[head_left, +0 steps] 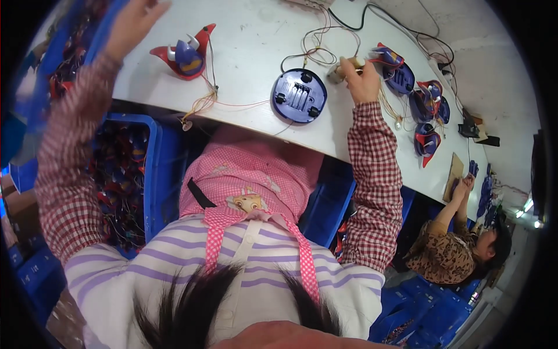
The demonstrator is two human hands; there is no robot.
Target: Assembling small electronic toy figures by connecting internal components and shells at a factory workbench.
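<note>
My left hand [135, 24] is raised over the table's far left, its fingers stretched out and slightly blurred, with nothing visible in them. My right hand [363, 82] is closed around a beige cylindrical piece [336, 72], partly hidden by the fingers, just right of a round dark-blue plastic base [300, 96]. That base lies with its slotted compartment and black fittings facing up. Thin wires link it to a small metal disc [186, 124] hanging at the table's front edge. Left of it sits a red and purple toy part [189, 56] with white horns, trailing wires.
Several red and blue toy assemblies [429, 99] lie along the right side of the white table [247, 61]. Black cable [349, 28] crosses the far edge. Blue bins [152, 174] hold parts below at left. A co-worker [447, 250] sits at the far right, hands on the table.
</note>
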